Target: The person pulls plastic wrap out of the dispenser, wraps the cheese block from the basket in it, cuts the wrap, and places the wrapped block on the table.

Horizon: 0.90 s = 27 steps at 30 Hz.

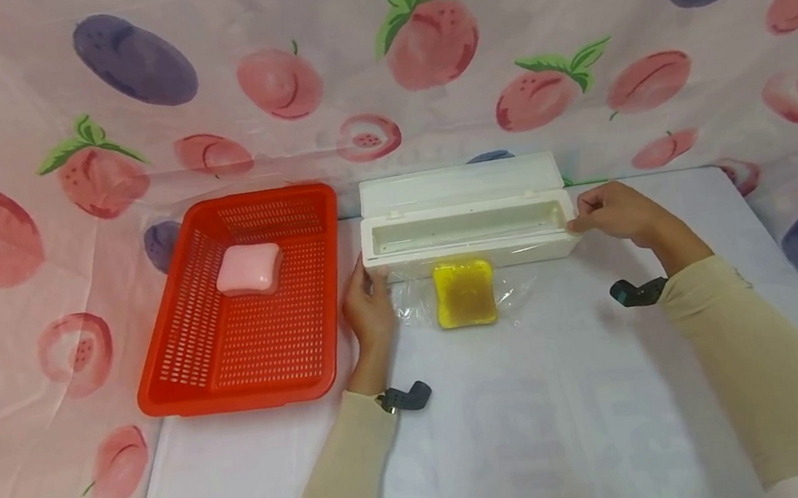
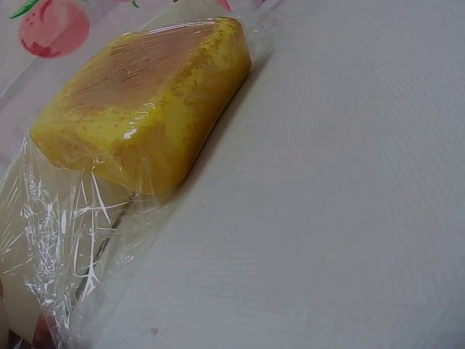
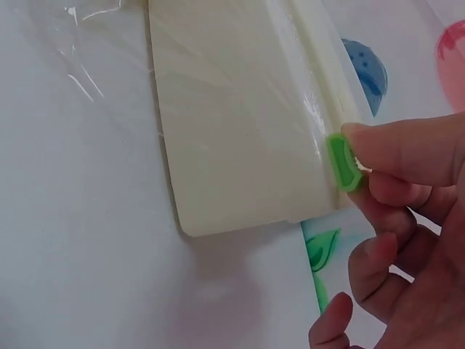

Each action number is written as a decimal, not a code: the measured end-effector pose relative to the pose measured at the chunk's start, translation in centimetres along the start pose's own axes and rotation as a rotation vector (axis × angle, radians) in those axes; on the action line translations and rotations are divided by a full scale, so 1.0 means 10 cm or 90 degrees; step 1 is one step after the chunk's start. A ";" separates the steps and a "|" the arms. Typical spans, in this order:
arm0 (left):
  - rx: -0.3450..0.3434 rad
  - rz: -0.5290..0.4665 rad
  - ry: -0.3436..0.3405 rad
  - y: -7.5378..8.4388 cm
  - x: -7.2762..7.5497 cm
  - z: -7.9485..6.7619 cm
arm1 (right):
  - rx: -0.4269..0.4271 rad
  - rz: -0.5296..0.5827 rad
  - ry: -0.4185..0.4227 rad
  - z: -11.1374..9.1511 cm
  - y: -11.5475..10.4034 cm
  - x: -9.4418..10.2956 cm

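Observation:
A white cling film dispenser (image 1: 472, 259) lies across the table with its lid (image 1: 461, 185) swung back. From its front edge a sheet of clear cling film (image 2: 54, 240) hangs down and covers a yellow, brown-topped block shaped like a slice of toast (image 1: 465, 294). My left hand (image 1: 369, 308) holds the dispenser's left front corner, fingers along the end and thumb at the front. At the other end, my right hand (image 1: 614, 212) pinches a small green slide cutter (image 3: 343, 163) between thumb and forefinger on the dispenser's edge. In the right wrist view its other fingers are loosely curled.
Left of the dispenser stands a red plastic basket (image 1: 277, 389) with a pink pillow-shaped block (image 1: 249, 270) inside. A white cloth covers the table (image 1: 529, 434). Behind it hangs a fruit-printed curtain (image 1: 337, 5).

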State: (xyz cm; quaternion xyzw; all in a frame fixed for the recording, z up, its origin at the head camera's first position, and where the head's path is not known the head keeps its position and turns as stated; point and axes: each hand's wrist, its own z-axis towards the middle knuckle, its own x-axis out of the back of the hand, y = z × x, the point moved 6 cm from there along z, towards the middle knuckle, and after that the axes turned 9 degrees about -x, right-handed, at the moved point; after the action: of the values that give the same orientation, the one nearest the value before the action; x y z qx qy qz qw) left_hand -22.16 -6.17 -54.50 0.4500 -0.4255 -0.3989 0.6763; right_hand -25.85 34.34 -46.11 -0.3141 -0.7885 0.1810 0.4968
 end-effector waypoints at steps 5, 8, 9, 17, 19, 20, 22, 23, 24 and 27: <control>0.003 -0.001 -0.002 0.01 0.00 0.00 | -0.020 0.047 -0.006 0.01 0.10 -0.04; 0.010 0.000 -0.010 0.00 -0.01 0.00 | -0.033 0.098 0.018 -0.02 0.18 -0.09; 0.011 0.000 -0.014 0.00 -0.01 0.00 | -0.031 0.118 0.030 -0.03 0.20 -0.11; 0.069 -0.036 -0.031 0.05 0.04 -0.03 | -0.072 0.314 0.122 -0.21 0.29 -0.40; 0.108 -0.037 -0.025 0.08 0.08 -0.05 | -0.091 0.360 0.125 -0.24 0.29 -0.46; 0.128 -0.040 -0.021 0.08 0.09 -0.06 | -0.100 0.385 0.123 -0.26 0.30 -0.50; 0.158 -0.042 -0.016 0.10 0.12 -0.10 | -0.114 0.444 0.111 -0.27 0.33 -0.57; 0.167 -0.047 -0.014 0.10 0.13 -0.11 | -0.125 0.466 0.100 -0.27 0.35 -0.61; 0.173 -0.051 -0.013 0.10 0.14 -0.12 | -0.133 0.493 0.087 -0.28 0.36 -0.65; 0.172 -0.060 -0.010 0.08 0.17 -0.15 | -0.156 0.570 0.044 -0.31 0.37 -0.75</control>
State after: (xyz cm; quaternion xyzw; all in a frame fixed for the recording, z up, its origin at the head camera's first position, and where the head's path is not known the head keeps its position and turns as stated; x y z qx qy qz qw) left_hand -20.13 -7.07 -53.70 0.5531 -0.4591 -0.3728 0.5868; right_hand -19.58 31.92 -52.00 -0.6858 -0.5739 0.2728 0.3548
